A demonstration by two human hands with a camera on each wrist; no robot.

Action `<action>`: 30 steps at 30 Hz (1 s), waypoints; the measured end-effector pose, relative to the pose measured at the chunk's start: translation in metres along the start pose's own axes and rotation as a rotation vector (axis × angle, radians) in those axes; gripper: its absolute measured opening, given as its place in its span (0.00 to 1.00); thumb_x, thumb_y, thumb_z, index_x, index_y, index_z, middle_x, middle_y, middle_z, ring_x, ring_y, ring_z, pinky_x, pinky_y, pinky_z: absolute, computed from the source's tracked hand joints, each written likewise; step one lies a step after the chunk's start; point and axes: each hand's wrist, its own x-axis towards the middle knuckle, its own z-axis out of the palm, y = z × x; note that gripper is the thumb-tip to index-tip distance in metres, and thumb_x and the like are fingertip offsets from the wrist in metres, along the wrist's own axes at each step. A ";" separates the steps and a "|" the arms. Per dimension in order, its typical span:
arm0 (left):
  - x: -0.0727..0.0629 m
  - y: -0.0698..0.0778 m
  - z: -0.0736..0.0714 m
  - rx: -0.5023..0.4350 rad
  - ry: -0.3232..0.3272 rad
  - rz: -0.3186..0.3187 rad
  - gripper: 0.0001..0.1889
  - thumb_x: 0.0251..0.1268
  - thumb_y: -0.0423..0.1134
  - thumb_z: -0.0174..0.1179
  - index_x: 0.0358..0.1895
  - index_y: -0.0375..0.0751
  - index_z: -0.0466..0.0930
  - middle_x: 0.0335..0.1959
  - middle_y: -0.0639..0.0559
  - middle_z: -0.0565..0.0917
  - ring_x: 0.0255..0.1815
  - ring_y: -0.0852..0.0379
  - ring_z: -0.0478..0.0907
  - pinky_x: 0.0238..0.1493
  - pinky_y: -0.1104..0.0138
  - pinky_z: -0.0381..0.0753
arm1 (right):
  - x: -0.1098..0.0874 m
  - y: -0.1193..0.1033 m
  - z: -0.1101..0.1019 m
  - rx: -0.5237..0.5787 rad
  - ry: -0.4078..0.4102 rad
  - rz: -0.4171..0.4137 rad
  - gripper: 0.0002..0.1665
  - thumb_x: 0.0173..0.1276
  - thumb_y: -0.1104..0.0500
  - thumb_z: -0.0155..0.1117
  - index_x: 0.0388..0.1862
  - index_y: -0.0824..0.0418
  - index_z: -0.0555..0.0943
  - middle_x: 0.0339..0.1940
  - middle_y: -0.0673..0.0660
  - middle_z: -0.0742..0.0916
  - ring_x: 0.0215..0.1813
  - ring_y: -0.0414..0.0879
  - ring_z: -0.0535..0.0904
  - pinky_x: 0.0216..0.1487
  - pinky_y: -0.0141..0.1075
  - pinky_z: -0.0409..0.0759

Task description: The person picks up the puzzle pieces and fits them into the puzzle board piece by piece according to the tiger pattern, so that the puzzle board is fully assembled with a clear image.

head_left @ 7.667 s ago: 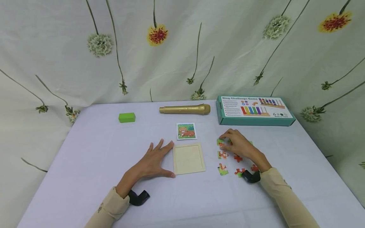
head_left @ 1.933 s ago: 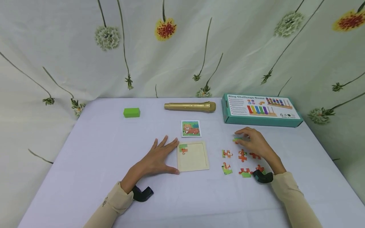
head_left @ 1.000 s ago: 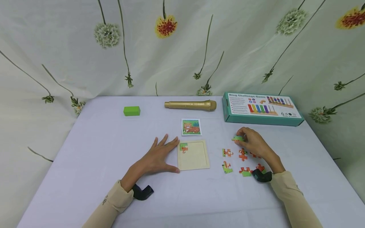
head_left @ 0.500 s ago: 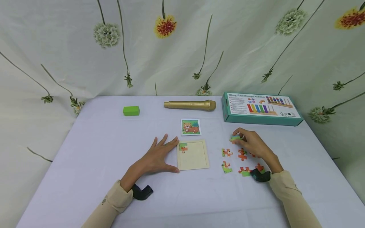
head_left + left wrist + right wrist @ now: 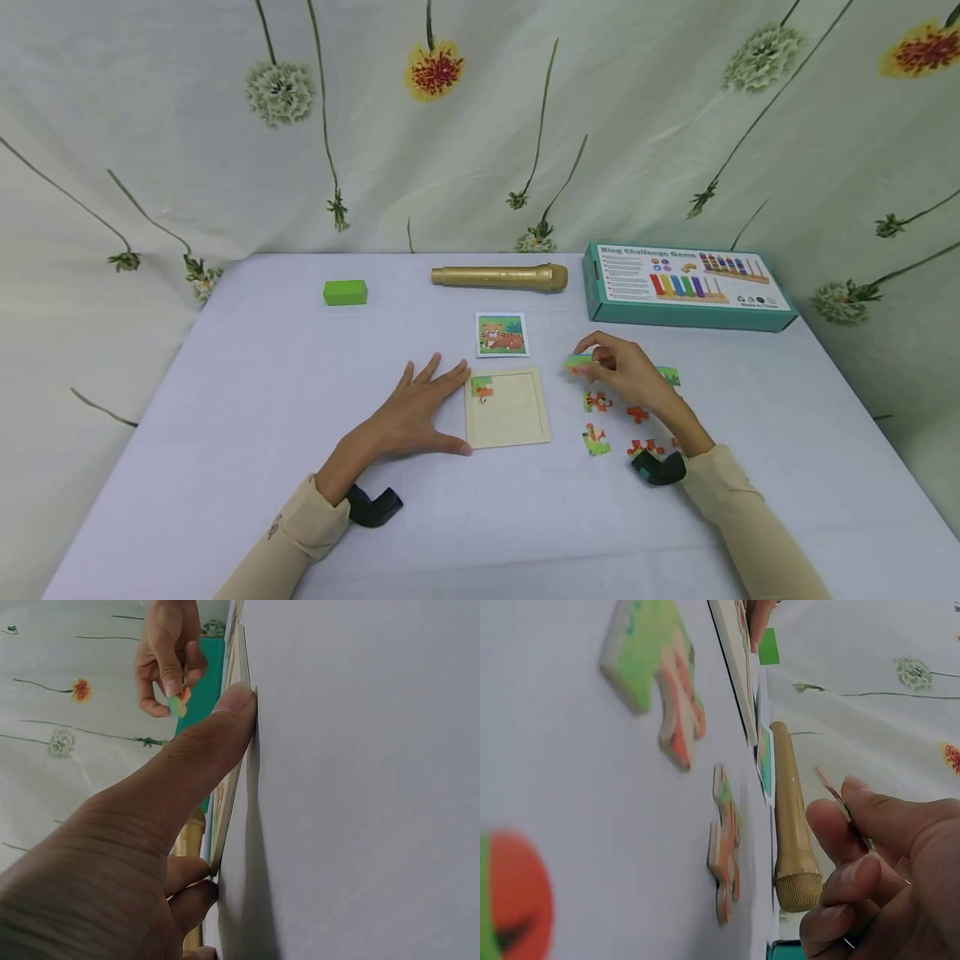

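Observation:
My right hand [image 5: 626,371] pinches a green and orange jigsaw piece [image 5: 576,362] between thumb and fingers, lifted off the table as the left wrist view shows. My left hand [image 5: 405,421] lies with spread, straight fingers at the left side of the wooden puzzle tray [image 5: 513,421]; its thumb [image 5: 236,701] touches the tray's near corner. One piece [image 5: 482,387] sits in the tray's upper-left corner. Several loose pieces, among them a tiger-striped piece [image 5: 597,402] and a green-edged piece [image 5: 596,440], lie right of the tray, some partly hidden under my right hand and wrist.
A tiger picture card [image 5: 502,335] lies just behind the tray. Further back are a gold microphone [image 5: 498,277], a green block [image 5: 346,292] and a teal game box [image 5: 690,287] at the right. A flowered cloth [image 5: 480,125] hangs behind the white table.
A piece has come to lie in the tray's upper-left corner since the earliest frame. My right hand has picked up another piece and moved left toward the tray. My left hand stays at the tray.

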 end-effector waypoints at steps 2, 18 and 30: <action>0.000 0.000 0.000 0.000 -0.003 0.000 0.61 0.34 0.68 0.72 0.75 0.48 0.54 0.76 0.54 0.54 0.79 0.45 0.35 0.73 0.44 0.28 | 0.002 -0.004 0.005 0.026 -0.023 -0.016 0.13 0.66 0.66 0.63 0.49 0.58 0.77 0.18 0.53 0.76 0.21 0.44 0.70 0.21 0.30 0.65; 0.001 0.001 -0.002 -0.014 -0.020 0.009 0.60 0.34 0.68 0.72 0.75 0.49 0.56 0.77 0.54 0.54 0.79 0.44 0.34 0.73 0.43 0.27 | 0.020 -0.037 0.040 0.102 -0.177 -0.128 0.20 0.69 0.66 0.59 0.60 0.59 0.74 0.28 0.61 0.83 0.25 0.44 0.73 0.26 0.30 0.69; 0.002 0.000 -0.002 -0.007 -0.017 0.031 0.59 0.35 0.69 0.71 0.74 0.48 0.57 0.76 0.53 0.55 0.78 0.43 0.35 0.72 0.41 0.29 | 0.024 -0.042 0.060 0.098 -0.231 -0.168 0.18 0.68 0.66 0.59 0.56 0.56 0.77 0.27 0.54 0.85 0.26 0.41 0.73 0.29 0.31 0.70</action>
